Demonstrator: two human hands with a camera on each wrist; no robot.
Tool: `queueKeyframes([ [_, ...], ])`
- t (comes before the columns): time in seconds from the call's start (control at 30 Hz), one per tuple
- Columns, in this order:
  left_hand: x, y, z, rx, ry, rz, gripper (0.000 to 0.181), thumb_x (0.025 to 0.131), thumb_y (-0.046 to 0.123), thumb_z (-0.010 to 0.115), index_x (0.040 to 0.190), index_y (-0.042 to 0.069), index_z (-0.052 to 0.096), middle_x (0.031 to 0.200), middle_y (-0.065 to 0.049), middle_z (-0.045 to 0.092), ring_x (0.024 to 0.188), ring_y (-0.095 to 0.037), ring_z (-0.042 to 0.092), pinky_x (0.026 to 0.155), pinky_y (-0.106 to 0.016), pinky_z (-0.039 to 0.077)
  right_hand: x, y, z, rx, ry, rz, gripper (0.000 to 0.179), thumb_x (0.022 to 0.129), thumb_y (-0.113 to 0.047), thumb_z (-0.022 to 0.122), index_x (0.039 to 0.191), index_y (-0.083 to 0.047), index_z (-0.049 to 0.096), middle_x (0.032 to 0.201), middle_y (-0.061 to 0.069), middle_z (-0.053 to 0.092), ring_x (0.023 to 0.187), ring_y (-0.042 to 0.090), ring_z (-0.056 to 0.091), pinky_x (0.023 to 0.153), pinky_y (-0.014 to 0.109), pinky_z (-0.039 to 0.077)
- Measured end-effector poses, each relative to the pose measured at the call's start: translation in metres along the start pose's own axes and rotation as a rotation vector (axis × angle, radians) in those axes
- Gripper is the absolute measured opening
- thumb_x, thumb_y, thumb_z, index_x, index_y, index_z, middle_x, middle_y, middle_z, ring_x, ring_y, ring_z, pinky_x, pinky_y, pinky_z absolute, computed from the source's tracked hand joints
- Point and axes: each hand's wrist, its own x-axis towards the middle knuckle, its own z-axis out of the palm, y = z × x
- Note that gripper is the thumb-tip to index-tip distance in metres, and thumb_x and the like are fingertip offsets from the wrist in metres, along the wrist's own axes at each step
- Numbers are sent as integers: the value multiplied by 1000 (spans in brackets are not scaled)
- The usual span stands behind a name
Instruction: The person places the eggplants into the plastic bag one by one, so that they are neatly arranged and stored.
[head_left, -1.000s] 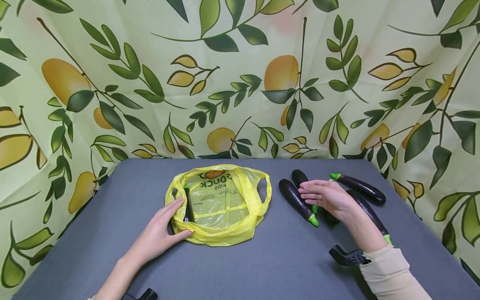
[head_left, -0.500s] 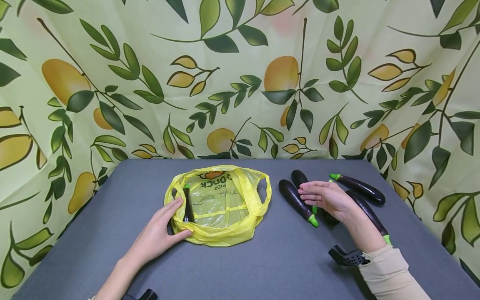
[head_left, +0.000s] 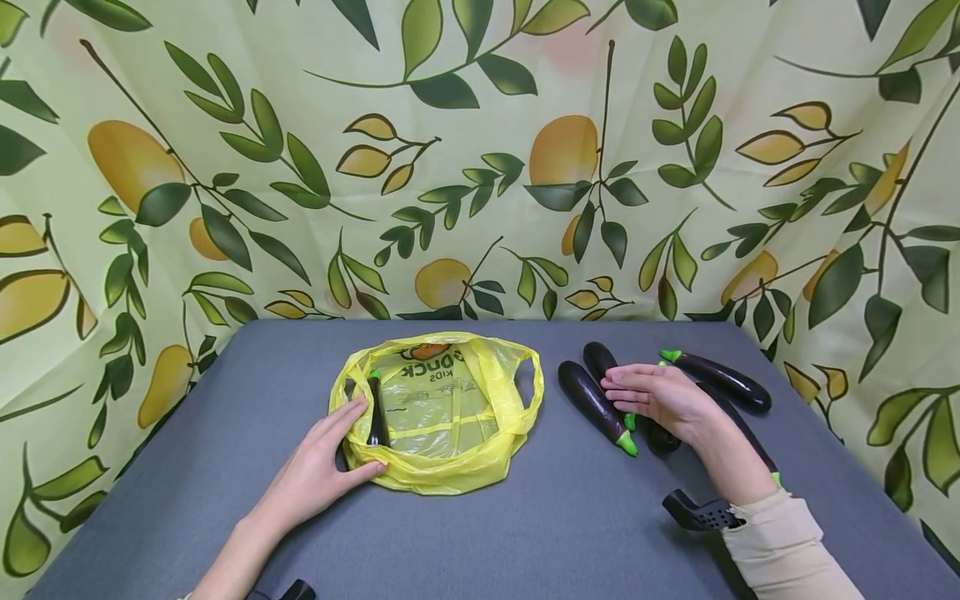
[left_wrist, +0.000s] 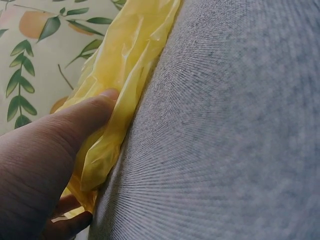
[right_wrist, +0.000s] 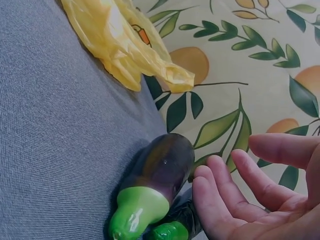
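A yellow plastic bag (head_left: 450, 477) lies with its mouth wide, one eggplant (head_left: 378, 412) inside along its left wall. My left hand (head_left: 318, 454) holds the bag's near left rim between thumb and fingers; in the left wrist view the thumb (left_wrist: 92, 112) presses on the yellow plastic. Over the group of eggplants at right hovers my right hand (head_left: 663, 402), fingers loosely bent and holding nothing. Nearest to it is a dark eggplant with a green cap (right_wrist: 137, 205), apart from the fingertips in the right wrist view. Another eggplant (head_left: 660, 439) is partly hidden under the hand.
More eggplants lie around the right hand: one (head_left: 588, 404) to its left, one (head_left: 597, 358) behind that, one (head_left: 723, 382) at the far right. Another (head_left: 753, 437) is partly covered by the forearm. Behind the grey table (head_left: 510, 550) hangs a leaf-patterned cloth (head_left: 480, 125).
The right hand has shifted very slightly to the right in the head view. The left hand, bag and eggplants stay as they were.
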Motion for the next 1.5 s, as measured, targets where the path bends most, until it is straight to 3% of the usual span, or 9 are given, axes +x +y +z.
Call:
queueKeyframes([
  [0.33,-1,0,1,-1,-2,-4,92,78,57,76,151,13,41,153,-12,38,135,-38,36,102,-63,33,0,1,-3,3,-13,-1,19,101,-4,55,115,0,68,121,19,65,110,29,63,94,37,49],
  [0.63,0,1,0,0,-9,-14,92,79,59,75,151,14,41,153,-11,37,135,-37,35,101,-63,33,-2,2,-1,-33,-8,-4,36,100,-1,54,132,16,49,125,22,62,110,28,63,96,39,47],
  [0.87,0,1,1,1,-9,-10,92,79,61,74,152,15,41,153,-9,37,135,-37,35,102,-63,33,-2,3,0,-51,8,-11,24,98,-2,59,121,5,63,125,22,62,109,26,63,96,39,48],
  [1.13,-1,0,1,-1,-7,-10,92,79,60,75,152,15,40,153,-10,37,135,-37,35,102,-63,33,1,7,4,-70,12,-22,43,95,-4,64,131,17,50,125,22,61,109,25,63,95,39,48],
  [1.37,-2,1,1,-6,-12,-17,91,79,59,75,152,15,40,154,-9,37,136,-37,35,102,-63,33,2,8,12,-123,16,-30,43,96,-7,64,130,15,53,126,21,61,108,25,62,95,40,49],
  [1.5,-2,2,1,-8,-16,-22,91,80,59,74,152,16,40,154,-9,36,135,-37,35,102,-63,33,1,7,13,-144,5,-39,39,101,-7,56,132,15,51,128,22,59,111,26,60,96,41,48],
])
